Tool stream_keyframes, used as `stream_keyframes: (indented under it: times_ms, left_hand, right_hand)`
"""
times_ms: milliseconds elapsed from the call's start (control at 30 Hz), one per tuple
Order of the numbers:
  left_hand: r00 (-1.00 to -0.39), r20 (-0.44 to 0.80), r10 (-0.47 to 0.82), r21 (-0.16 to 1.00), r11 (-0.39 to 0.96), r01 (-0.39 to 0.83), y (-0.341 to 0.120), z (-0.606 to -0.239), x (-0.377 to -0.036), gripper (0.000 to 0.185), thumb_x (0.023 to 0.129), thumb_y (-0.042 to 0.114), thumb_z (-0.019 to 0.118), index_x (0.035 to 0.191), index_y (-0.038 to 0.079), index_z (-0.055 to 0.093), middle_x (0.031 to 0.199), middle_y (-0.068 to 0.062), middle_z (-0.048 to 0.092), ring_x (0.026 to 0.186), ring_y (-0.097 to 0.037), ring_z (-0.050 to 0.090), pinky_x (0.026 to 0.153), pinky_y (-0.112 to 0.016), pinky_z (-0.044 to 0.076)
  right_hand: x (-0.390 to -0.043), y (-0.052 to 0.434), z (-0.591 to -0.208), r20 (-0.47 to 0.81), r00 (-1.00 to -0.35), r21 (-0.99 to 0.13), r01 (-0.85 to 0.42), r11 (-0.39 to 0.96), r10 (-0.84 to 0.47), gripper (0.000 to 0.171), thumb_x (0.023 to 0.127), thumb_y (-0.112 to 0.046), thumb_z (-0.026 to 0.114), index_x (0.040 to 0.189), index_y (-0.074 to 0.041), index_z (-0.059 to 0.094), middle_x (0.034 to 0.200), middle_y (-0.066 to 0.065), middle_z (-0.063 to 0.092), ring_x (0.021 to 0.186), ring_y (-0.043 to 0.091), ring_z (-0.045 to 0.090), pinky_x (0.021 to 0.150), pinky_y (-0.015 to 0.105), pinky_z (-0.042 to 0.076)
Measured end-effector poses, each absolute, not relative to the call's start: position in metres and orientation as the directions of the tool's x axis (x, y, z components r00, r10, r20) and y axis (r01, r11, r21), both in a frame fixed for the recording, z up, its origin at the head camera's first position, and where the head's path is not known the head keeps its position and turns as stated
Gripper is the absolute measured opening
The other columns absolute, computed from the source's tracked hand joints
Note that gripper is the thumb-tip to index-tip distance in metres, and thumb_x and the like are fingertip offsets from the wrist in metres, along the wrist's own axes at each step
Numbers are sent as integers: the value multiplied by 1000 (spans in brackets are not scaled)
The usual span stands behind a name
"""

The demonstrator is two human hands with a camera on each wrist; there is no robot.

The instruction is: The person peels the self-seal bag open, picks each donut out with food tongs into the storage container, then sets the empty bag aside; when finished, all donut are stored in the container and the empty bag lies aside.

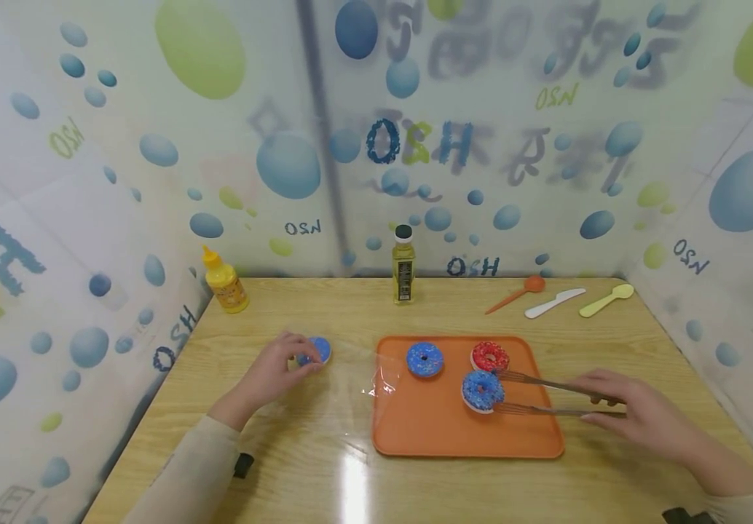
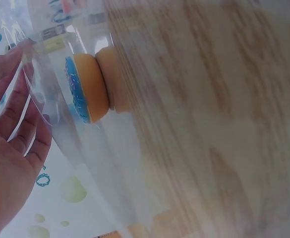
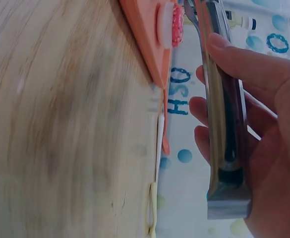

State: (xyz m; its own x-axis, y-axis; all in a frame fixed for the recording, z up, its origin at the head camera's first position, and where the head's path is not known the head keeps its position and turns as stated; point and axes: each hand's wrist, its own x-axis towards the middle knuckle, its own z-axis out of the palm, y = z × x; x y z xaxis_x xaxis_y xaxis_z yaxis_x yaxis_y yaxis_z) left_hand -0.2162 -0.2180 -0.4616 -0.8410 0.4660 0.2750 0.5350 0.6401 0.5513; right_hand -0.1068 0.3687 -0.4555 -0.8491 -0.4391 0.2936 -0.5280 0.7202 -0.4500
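Observation:
My left hand [image 1: 282, 367] pinches the edge of a clear plastic bag [image 2: 55, 99], left of the tray. A doughnut with blue icing [image 2: 87, 88] is seen through the film; in the head view my fingers partly cover it. My right hand [image 1: 653, 415] holds metal tongs [image 1: 566, 412] over the right side of the orange tray [image 1: 429, 437]. The tongs' forked tips are at the right side of another blue doughnut [image 1: 482, 391]; whether they squeeze it I cannot tell. Close behind it is a red doughnut [image 1: 490, 356]. A further blue doughnut [image 1: 425, 359] lies to their left on the tray.
Toward the back left corner of the table stands a yellow squeeze bottle [image 1: 226, 282]. An oil bottle [image 1: 404, 266] with a dark cap stands behind the tray. At the back right lie an orange spoon [image 1: 517, 293], a white knife [image 1: 555, 303] and a yellow spoon [image 1: 606, 300].

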Motion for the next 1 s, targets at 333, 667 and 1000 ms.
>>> stream_keyframes:
  times_ms: [333, 667, 1000]
  left_hand:
    - [-826, 299, 478, 525, 640, 561, -218, -465, -218, 4, 91, 20, 81, 91, 20, 77, 103, 7, 74, 101, -14, 60, 83, -40, 51]
    - [-827, 292, 480, 529, 639, 558, -217, -467, -221, 5, 90, 15, 81, 91, 18, 78, 101, 6, 73, 102, -17, 61, 86, -45, 53]
    - [-854, 249, 457, 562, 650, 512, -218, -463, -220, 3, 93, 21, 79, 91, 21, 77, 105, 7, 73, 104, -16, 59, 82, -41, 53]
  right_hand:
    - [-109, 389, -464, 275, -839, -488, -543, 684, -470, 50, 77, -9, 90, 123, -19, 73, 106, -5, 72, 81, 2, 61, 64, 22, 52]
    - [-107, 394, -473, 257, -838, -495, -542, 679, -482, 52, 77, -13, 90, 125, -20, 71, 106, -4, 71, 80, 3, 60, 62, 22, 50]
    - [-102, 370, -458, 280, -852, -479, -523, 705, -442, 61, 75, -21, 93, 131, -25, 69, 112, -3, 72, 83, 3, 62, 65, 23, 54]
